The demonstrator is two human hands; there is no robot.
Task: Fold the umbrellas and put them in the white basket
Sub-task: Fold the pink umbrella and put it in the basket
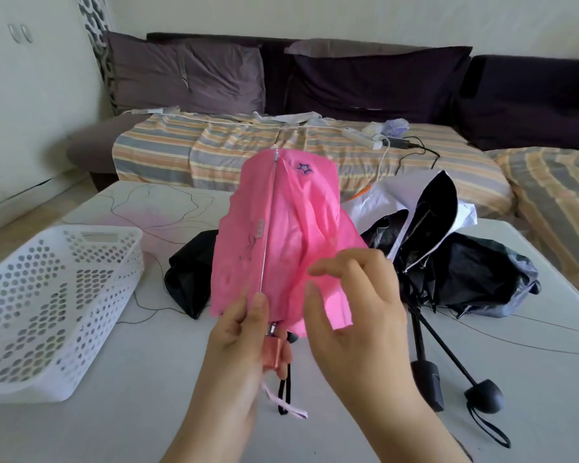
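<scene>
Behind the pale, smooth table (482, 412), marked with thin dark line drawings, stood a dark sofa (348, 78) with plump purple cushions and a crumpled striped cloth (234, 142) in orange, grey and cream. On the cloth lay a white power strip (365, 137) with trailing cables. A white basket (47, 295), rigid plastic pierced with round holes, sat on the table's left side. Above the table's middle the left hand (244, 342) gripped the pink umbrella (281, 235) at its coppery handle, thumb against a thin metal rib, the thin, wrinkled canopy hanging loose and upright. The right hand (355, 302) pinched a fold of the pink fabric between thumb and fingers. Further back lay a limp black umbrella (188, 269); to the right, two more collapsed umbrellas (448, 262), black and white-lined, rested with their rounded black handles toward the viewer
</scene>
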